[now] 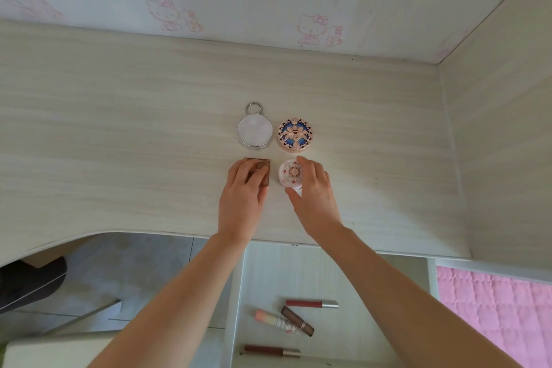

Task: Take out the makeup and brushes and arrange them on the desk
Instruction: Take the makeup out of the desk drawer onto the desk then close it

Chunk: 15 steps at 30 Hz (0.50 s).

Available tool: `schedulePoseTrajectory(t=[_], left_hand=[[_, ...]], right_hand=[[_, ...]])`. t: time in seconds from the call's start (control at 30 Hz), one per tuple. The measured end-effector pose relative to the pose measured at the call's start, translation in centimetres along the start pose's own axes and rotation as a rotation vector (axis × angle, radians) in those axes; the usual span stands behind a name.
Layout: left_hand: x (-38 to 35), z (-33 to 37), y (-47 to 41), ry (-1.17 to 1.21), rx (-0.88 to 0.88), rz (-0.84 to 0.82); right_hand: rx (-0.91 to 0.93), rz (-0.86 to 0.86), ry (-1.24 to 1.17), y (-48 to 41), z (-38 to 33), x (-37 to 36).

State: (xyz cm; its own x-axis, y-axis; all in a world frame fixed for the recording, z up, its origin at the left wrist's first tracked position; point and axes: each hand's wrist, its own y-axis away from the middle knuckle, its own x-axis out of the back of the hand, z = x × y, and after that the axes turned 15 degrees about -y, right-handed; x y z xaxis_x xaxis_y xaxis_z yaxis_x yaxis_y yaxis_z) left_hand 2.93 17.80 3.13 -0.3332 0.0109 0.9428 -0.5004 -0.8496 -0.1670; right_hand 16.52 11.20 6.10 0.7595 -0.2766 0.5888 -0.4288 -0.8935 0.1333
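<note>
Left hand [243,188] holds brown case [260,172], right hand [313,191] pinches white compact [290,174]. I line each under silver compact [254,130], blue compact [294,134]; keep gaps even, release gently.

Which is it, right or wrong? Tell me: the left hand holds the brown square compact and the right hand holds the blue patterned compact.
Wrong in one respect. The left hand does hold the brown square compact, but the right hand holds the small white and pink round compact. The blue patterned compact lies untouched behind it. The head view shows this.
</note>
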Motion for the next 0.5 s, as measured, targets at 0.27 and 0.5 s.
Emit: schedulePoseTrajectory(t=[0.27,0.5], left_hand=[[0.0,-0.2,-0.8,-0.028,-0.010,0.006],[-0.1,-0.4,0.0,-0.068,-0.023,-0.015]], right_hand=[[0.014,0.015,0.018,-1.2,-0.2,-0.2],[0.040,0.021,0.051,-0.5,-0.1,-0.1]])
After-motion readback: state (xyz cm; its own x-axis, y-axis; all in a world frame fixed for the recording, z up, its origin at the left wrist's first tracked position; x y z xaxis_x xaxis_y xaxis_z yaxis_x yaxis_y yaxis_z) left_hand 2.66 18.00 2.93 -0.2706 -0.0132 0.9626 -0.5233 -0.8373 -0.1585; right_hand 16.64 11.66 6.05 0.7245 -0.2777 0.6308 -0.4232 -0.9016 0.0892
